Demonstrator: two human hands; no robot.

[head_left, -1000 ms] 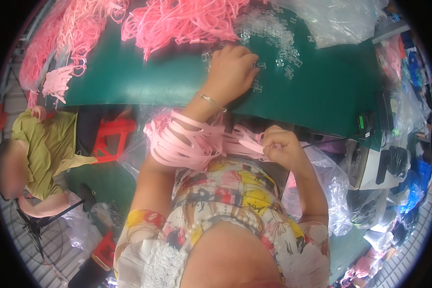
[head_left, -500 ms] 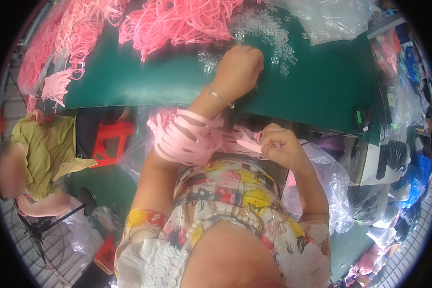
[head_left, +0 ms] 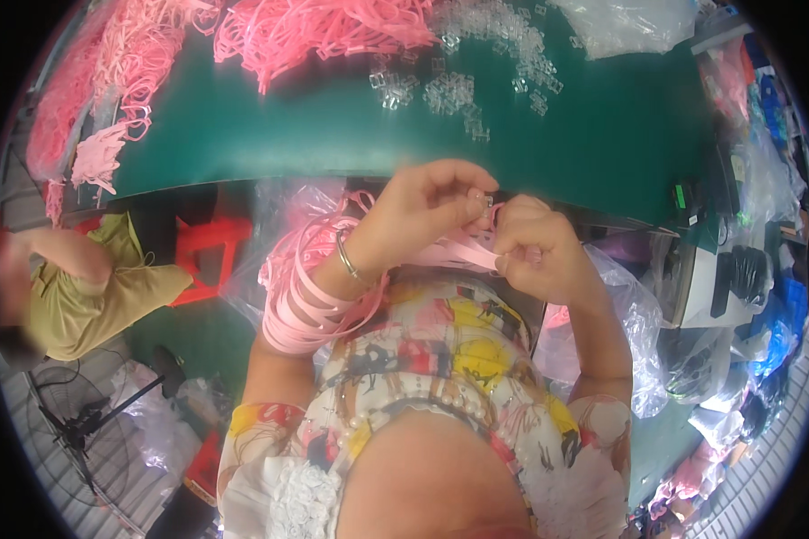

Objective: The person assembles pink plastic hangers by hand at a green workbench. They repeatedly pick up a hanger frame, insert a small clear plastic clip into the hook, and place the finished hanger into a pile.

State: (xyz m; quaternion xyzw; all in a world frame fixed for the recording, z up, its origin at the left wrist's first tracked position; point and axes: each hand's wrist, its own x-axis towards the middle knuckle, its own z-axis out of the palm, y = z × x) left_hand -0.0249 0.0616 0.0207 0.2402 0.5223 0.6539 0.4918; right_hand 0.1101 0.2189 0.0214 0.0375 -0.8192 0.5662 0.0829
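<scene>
A pink strap (head_left: 470, 252) is pinched by the right hand (head_left: 541, 247), beside the near edge of the table (head_left: 333, 135).
Likely light and limp, it is best gripped near its end; a small clear clip (head_left: 489, 200) appears pinched by the left hand (head_left: 427, 205).

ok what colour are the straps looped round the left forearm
The straps are pink, showing best in the head view.
</scene>
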